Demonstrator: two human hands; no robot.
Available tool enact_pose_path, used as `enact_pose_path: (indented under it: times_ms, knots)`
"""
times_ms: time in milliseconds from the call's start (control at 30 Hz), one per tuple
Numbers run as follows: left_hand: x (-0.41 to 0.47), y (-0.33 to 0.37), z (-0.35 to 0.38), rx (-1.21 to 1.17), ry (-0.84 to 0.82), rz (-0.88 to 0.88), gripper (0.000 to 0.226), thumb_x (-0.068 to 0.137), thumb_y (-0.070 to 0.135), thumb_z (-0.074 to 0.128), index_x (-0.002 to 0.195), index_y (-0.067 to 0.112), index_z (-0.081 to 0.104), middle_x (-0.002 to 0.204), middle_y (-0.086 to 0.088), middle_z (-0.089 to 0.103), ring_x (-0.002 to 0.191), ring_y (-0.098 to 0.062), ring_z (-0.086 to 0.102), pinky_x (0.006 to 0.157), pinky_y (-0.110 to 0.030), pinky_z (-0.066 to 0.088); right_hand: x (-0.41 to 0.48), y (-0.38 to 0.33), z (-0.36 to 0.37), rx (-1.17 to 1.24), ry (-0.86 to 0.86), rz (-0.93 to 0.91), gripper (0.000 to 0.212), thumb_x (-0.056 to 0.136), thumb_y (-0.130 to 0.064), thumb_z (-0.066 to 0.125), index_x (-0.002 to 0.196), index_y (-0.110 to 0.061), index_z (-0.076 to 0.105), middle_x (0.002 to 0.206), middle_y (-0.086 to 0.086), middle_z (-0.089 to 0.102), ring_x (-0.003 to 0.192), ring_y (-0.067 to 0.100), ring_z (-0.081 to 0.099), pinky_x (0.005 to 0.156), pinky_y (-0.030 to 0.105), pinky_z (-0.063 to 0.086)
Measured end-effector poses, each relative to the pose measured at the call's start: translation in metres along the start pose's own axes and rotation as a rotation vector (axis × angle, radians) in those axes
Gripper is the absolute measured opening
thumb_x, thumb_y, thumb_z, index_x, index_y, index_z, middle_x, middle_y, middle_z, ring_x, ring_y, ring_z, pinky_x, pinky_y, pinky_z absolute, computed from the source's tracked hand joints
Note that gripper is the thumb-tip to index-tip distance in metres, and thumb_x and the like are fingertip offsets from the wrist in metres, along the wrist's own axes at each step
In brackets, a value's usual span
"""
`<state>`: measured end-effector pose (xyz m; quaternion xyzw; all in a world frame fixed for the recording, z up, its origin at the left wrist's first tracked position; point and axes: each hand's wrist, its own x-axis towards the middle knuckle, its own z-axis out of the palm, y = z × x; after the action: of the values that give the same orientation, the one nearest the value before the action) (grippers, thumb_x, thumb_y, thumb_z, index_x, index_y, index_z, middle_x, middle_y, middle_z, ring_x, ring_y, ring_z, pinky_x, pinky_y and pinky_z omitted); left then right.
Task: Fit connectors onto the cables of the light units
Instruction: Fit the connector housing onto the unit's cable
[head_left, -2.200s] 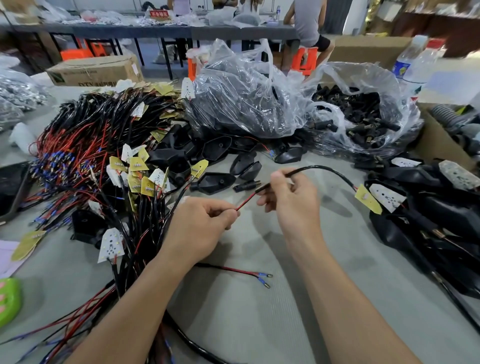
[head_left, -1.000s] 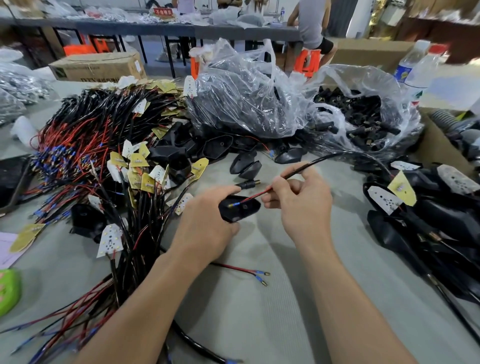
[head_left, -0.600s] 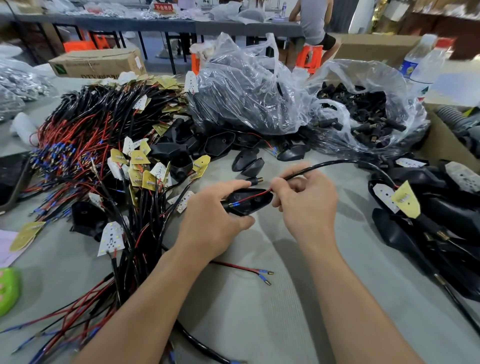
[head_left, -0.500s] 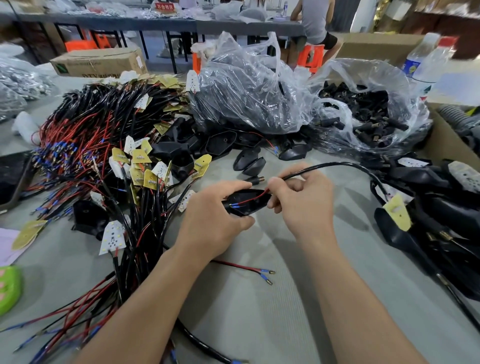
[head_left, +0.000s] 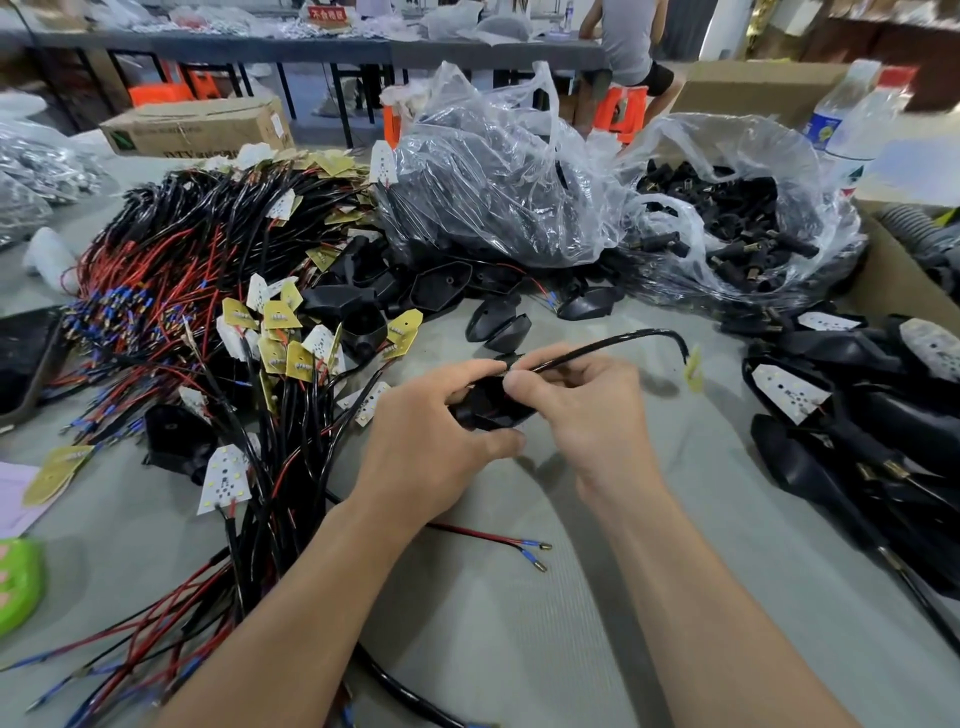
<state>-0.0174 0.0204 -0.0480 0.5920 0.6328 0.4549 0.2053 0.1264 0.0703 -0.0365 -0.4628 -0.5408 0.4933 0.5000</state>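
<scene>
Pinching the black cable (head_left: 613, 345), the right hand (head_left: 587, 410) now meets the fingers (head_left: 457, 374) of the left hand (head_left: 431, 441), which grip the lamp housing (head_left: 488, 408); the previously exposed red leads are threaded inside.

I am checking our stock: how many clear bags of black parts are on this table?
2. The middle bag lies ahead at the view's centre; the right bag, open on top, lies beside it. More may be hidden.
</scene>
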Motion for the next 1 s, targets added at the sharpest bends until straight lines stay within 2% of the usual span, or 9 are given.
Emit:
enact_pose_path:
  times_ms: [133, 233, 333, 500, 567, 633, 733, 900, 1000]
  knots:
    - [0.005, 0.002, -0.001, -0.437, -0.145, -0.096, 0.054, 0.076, -0.01, 0.077, 0.117, 0.025, 0.073, 0.111, 0.008, 0.078, 0.107, -0.009, 0.073, 0.093, -0.03, 0.058, 0.002, 0.0, -0.002, -0.008, 0.046, -0.037, 0.025, 0.071, -0.003, 0.083, 0.069, -0.028, 0.078, 0.103, -0.011, 0.072, 0.098, 0.0, 0.069, 0.083, 0.02, 0.055]
    - [0.008, 0.004, -0.003, -0.726, -0.262, -0.211, 0.057, 0.086, -0.023, 0.052, 0.118, 0.02, 0.072, 0.122, -0.001, 0.075, 0.114, -0.016, 0.07, 0.087, -0.025, 0.058, 0.003, 0.0, -0.005, 0.124, -0.074, 0.014, 0.028, 0.08, 0.004, 0.076, 0.069, -0.022, 0.076, 0.08, 0.004, 0.075, 0.081, 0.013, 0.074, 0.078, 0.034, 0.061]
    - [0.011, 0.002, -0.009, -0.956, -0.261, -0.341, 0.059, 0.087, -0.025, 0.041, 0.122, 0.013, 0.07, 0.129, -0.004, 0.072, 0.121, -0.016, 0.067, 0.084, -0.028, 0.06, 0.006, 0.0, -0.01, 0.126, -0.024, 0.007, 0.021, 0.078, 0.001, 0.076, 0.071, -0.019, 0.077, 0.075, 0.009, 0.076, 0.075, 0.027, 0.073, 0.078, 0.048, 0.061]
    - [0.01, 0.002, -0.006, -0.614, -0.115, -0.407, 0.02, 0.09, -0.008, 0.068, 0.103, 0.004, 0.076, 0.089, -0.012, 0.079, 0.076, -0.019, 0.077, 0.06, -0.024, 0.06, 0.012, 0.004, -0.016, 0.131, 0.147, 0.014, 0.019, 0.076, 0.002, 0.08, 0.074, -0.017, 0.079, 0.072, 0.007, 0.076, 0.069, 0.023, 0.073, 0.077, 0.044, 0.062]
    - [0.01, 0.002, -0.006, -0.574, -0.033, -0.405, 0.013, 0.086, -0.009, 0.072, 0.091, 0.002, 0.076, 0.075, -0.014, 0.077, 0.062, -0.02, 0.074, 0.055, -0.024, 0.059, 0.014, 0.004, -0.018, 0.13, 0.071, 0.038, 0.023, 0.078, 0.0, 0.081, 0.093, -0.017, 0.078, 0.079, 0.005, 0.077, 0.076, 0.019, 0.075, 0.079, 0.04, 0.062]
    - [0.014, 0.0, -0.012, -0.614, 0.103, -0.395, 0.017, 0.085, -0.012, 0.071, 0.086, 0.005, 0.074, 0.071, -0.012, 0.076, 0.058, -0.018, 0.073, 0.055, -0.023, 0.058, 0.014, 0.003, -0.023, 0.174, -0.134, 0.085, 0.042, 0.076, -0.002, 0.082, 0.113, -0.018, 0.071, 0.097, 0.009, 0.077, 0.09, 0.02, 0.075, 0.082, 0.038, 0.061]
    - [0.021, -0.003, -0.026, -0.713, 0.194, -0.409, 0.017, 0.088, -0.011, 0.067, 0.088, 0.005, 0.072, 0.07, -0.01, 0.075, 0.057, -0.015, 0.071, 0.057, -0.022, 0.058, 0.01, 0.002, -0.027, 0.181, -0.35, 0.063, 0.037, 0.071, -0.005, 0.079, 0.107, -0.011, 0.074, 0.107, 0.013, 0.077, 0.099, 0.023, 0.073, 0.089, 0.039, 0.06]
    - [0.02, -0.004, -0.025, -0.701, 0.09, -0.464, 0.015, 0.097, 0.008, 0.064, 0.091, 0.009, 0.078, 0.079, -0.011, 0.076, 0.063, -0.015, 0.071, 0.058, -0.023, 0.058, 0.009, 0.001, -0.022, 0.13, -0.236, 0.03, 0.023, 0.079, 0.003, 0.079, 0.088, -0.018, 0.08, 0.092, 0.009, 0.079, 0.087, 0.021, 0.074, 0.084, 0.038, 0.063]
    - [0.017, -0.001, -0.022, -0.629, 0.037, -0.389, 0.015, 0.093, 0.008, 0.07, 0.086, 0.015, 0.082, 0.081, -0.012, 0.077, 0.065, -0.016, 0.072, 0.059, -0.023, 0.058, 0.009, 0.001, -0.022, 0.101, -0.154, 0.037, 0.027, 0.076, 0.003, 0.081, 0.094, -0.016, 0.078, 0.09, 0.008, 0.079, 0.084, 0.02, 0.075, 0.085, 0.042, 0.062]
